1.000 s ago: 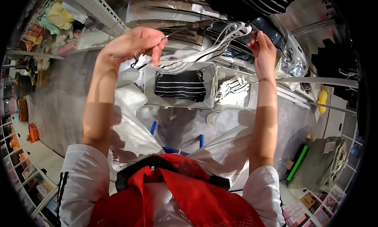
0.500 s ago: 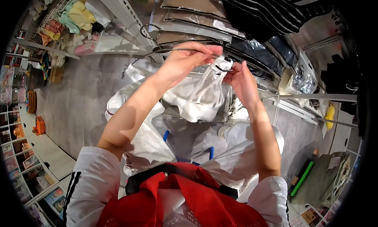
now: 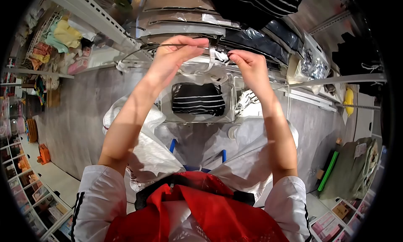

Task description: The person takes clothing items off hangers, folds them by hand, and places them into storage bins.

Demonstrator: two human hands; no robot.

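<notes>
My left hand (image 3: 170, 59) is closed around a thin dark clothes hanger (image 3: 140, 48), whose hook points up and to the left. A white garment with narrow straps (image 3: 203, 74) hangs from the hanger's right part, with a white strap (image 3: 217, 55) bunched close to its end. My right hand (image 3: 253, 68) pinches at that strap end with thumb and forefinger; the exact bit between the fingertips is too small to make out. Below the garment, a folded black garment with white stripes (image 3: 198, 100) lies in a clear bin (image 3: 230, 105).
Bagged clothes (image 3: 180, 17) are stacked on the shelf ahead, with a black striped garment (image 3: 264, 5) at the top. A black-and-white garment (image 3: 249, 101) lies right of the bin. A metal rail (image 3: 336, 80) crosses at right. Blue stool legs (image 3: 223, 155) show between my knees.
The hanger and white garment have moved away from me and left in view, uncovering the folded striped garment. My right hand has turned into a pinch at the strap end.
</notes>
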